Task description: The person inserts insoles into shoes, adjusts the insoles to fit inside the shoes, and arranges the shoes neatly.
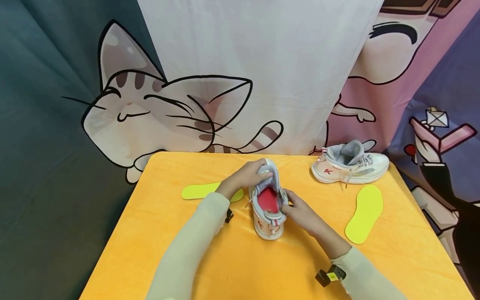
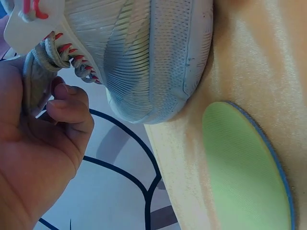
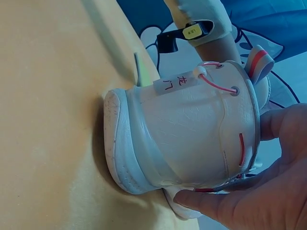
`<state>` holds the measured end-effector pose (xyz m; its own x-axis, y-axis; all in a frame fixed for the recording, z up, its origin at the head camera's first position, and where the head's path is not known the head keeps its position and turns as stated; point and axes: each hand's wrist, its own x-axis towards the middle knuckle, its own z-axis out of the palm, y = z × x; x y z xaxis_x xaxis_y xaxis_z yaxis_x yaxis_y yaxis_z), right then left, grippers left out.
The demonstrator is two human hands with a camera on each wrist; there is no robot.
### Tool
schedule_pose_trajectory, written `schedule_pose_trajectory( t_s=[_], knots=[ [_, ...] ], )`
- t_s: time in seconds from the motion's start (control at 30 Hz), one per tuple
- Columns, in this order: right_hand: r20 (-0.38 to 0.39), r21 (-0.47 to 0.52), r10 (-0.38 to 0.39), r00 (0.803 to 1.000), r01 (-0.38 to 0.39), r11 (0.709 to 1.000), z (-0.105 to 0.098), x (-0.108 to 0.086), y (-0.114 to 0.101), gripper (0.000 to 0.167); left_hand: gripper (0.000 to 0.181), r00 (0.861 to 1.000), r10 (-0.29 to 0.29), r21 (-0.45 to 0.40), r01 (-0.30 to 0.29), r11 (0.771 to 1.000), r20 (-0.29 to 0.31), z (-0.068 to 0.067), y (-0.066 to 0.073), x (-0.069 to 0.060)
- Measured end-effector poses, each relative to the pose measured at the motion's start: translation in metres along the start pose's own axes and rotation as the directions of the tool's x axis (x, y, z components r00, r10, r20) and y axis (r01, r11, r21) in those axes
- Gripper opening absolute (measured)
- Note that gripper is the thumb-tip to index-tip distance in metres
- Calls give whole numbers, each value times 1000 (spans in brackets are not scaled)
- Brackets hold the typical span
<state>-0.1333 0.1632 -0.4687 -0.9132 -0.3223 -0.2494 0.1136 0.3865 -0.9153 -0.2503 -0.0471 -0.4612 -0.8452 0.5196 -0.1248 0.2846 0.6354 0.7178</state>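
A white shoe (image 1: 269, 226) with a red inside (image 1: 268, 200) stands on the yellow table, heel toward the front edge. My left hand (image 1: 250, 174) grips its raised tongue; in the left wrist view the fingers of the left hand (image 2: 48, 124) curl round the grey tongue (image 2: 36, 84) beside the laces. At the collar's right side, my right hand (image 1: 300, 211) pinches the rim, thumb inside. The right wrist view has the right hand (image 3: 268, 177) at the collar of the shoe (image 3: 187, 129). Behind the left wrist lies a yellow-green insole (image 1: 198, 191), partly hidden.
A second white shoe (image 1: 361, 168) lies at the table's back right, toe pointing right. In front of it is another yellow-green insole (image 1: 364, 214). A printed cloth (image 1: 262, 41) hangs behind the back edge of the yellow table (image 1: 232, 266).
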Motion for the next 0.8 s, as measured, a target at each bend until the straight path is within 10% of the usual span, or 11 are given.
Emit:
schedule_pose_trajectory(
  t_s=[0.37, 0.67, 0.8],
  knots=[
    [8, -107, 8, 1000, -7, 994, -11, 14, -8, 78, 41, 997, 3, 32, -1, 999, -75, 1, 1, -13],
    [27, -358, 108, 994, -91, 929, -23, 44, -23, 94, 83, 971, -132, 65, 147, 987, -201, 15, 7, -39],
    [111, -402, 48, 993, 0, 916, -21, 58, -20, 90, 98, 962, -174, 59, 190, 980, -209, 24, 13, -47]
  ],
)
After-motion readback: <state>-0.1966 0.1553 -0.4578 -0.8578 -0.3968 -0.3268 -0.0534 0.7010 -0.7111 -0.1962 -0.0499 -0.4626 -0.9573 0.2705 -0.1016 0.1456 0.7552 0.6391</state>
